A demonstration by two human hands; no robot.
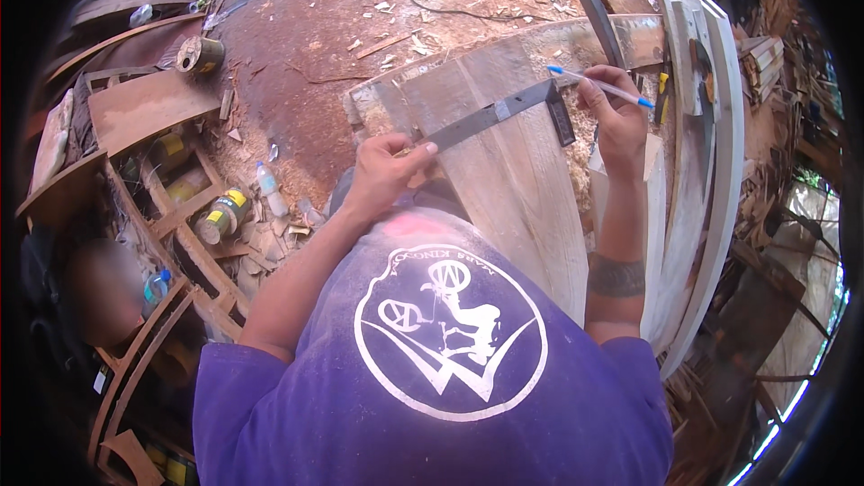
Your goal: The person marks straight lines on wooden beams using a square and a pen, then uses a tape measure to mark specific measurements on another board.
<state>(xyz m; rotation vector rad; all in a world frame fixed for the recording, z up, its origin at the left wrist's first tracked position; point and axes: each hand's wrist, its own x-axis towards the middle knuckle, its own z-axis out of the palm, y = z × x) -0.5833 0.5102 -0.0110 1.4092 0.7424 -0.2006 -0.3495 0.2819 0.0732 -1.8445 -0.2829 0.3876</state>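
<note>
My left hand (387, 171) is closed on the near left end of a dark metal try square (477, 124). The square's long blade lies slantwise across a pale wooden board (517, 162), and its short arm points back toward me at the right. Between the thumb and fingers of my right hand (619, 130) is a pen (621, 92) with a clear barrel and blue ends. One blue end of the pen is just above the corner of the square; I cannot tell whether it touches anything.
Long pale planks (724, 162) stand along the right, beside a yellow-handled tool (663, 97). A dark bar (601, 29) sticks up at the board's far edge. At the left are a slatted wooden frame (189, 207), a rusty can (200, 55) and a plastic bottle (270, 189). Wood chips litter the floor.
</note>
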